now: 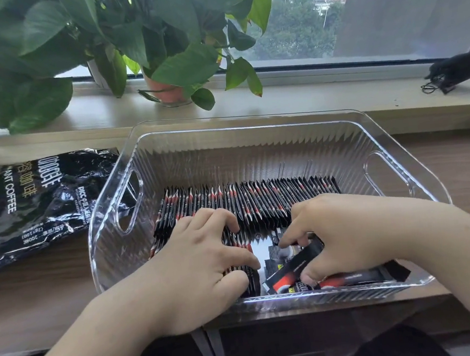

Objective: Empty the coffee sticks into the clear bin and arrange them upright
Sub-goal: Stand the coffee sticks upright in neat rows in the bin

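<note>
A clear ribbed bin stands on the wooden desk. A long row of black-and-red coffee sticks stands upright on edge across its middle. My left hand grips a second, shorter bunch of upright sticks in the near left part of the bin, fingers curled over their tops and thumb at their right side. My right hand pinches a loose stick that lies tilted at the near side. More loose sticks lie flat under that hand.
The crumpled black coffee bag lies on the desk left of the bin. Potted plants stand on the windowsill behind. A small black furry object with a cord sits at the sill's right end. The desk edge runs just under the bin.
</note>
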